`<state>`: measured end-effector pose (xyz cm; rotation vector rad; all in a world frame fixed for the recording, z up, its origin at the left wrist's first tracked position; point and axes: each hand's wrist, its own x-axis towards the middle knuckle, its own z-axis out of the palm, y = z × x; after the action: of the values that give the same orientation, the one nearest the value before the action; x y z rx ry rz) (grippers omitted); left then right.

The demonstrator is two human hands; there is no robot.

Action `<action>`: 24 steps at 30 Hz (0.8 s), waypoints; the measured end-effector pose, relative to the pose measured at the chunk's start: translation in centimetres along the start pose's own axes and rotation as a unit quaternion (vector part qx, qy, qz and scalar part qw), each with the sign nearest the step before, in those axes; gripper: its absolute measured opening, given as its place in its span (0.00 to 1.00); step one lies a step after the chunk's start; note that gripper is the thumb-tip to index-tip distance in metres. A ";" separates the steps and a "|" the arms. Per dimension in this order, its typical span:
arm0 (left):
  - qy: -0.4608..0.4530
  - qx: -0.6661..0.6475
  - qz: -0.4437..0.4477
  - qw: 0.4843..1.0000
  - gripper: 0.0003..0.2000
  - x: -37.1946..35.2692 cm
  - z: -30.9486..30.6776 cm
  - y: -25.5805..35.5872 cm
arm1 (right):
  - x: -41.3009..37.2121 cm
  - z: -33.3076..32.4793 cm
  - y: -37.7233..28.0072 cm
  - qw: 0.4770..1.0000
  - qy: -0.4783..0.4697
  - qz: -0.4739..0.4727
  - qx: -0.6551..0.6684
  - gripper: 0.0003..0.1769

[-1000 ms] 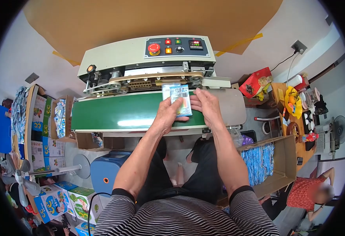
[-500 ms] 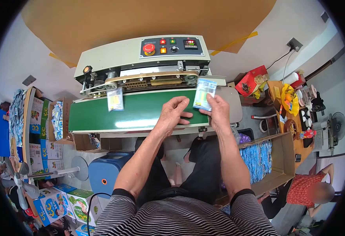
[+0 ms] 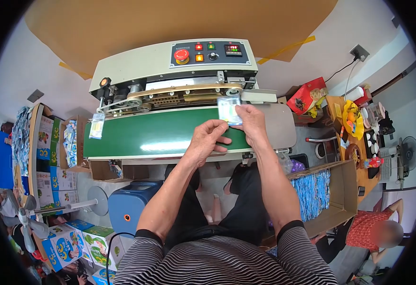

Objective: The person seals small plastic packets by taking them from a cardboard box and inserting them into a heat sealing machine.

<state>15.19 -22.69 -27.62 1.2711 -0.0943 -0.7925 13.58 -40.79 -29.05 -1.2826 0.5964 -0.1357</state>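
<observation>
A small clear-and-blue sachet (image 3: 228, 110) is held up at the mouth of the band sealing machine (image 3: 179, 78), its top edge close to the right end of the brass-coloured belt. My right hand (image 3: 253, 124) pinches it at its right side. My left hand (image 3: 209, 142) has thumb and index finger at the sachet's lower left corner, the other fingers curled loosely apart. Under both hands runs the green conveyor belt (image 3: 170, 133). A second sachet (image 3: 97, 126) hangs at the machine's far left end, over the conveyor.
An open cardboard box (image 3: 343, 190) with many blue sachets (image 3: 312, 192) stands at my right. Left are a blue stool (image 3: 132, 209), a fan (image 3: 27, 216) and printed cartons (image 3: 58, 247). A person in a red top (image 3: 362, 230) sits at lower right.
My right hand has moved its sachet left, to the belt's right end, and my left fingers have met its corner. The other sachet has travelled left along the machine.
</observation>
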 end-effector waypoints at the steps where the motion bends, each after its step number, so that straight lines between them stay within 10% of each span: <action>1: -0.003 0.001 0.004 1.000 0.20 -0.1 -0.1 0.0 | 0.0 0.6 0.2 1.000 -0.006 -0.005 0.001 0.16; 12: 0.033 0.034 -0.003 0.999 0.19 -2.1 -0.9 -0.4 | -7.3 -3.2 -0.5 0.998 -0.030 -0.055 0.001 0.15; 24: -0.125 0.209 -0.111 0.964 0.10 -8.9 1.9 -10.4 | -22.6 -36.6 5.5 0.861 0.341 -0.080 -0.369 0.14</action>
<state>2.77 -19.86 -33.00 1.5913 -0.3413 -1.1676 -24.58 -61.14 -32.23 -2.0519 1.2245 -0.5579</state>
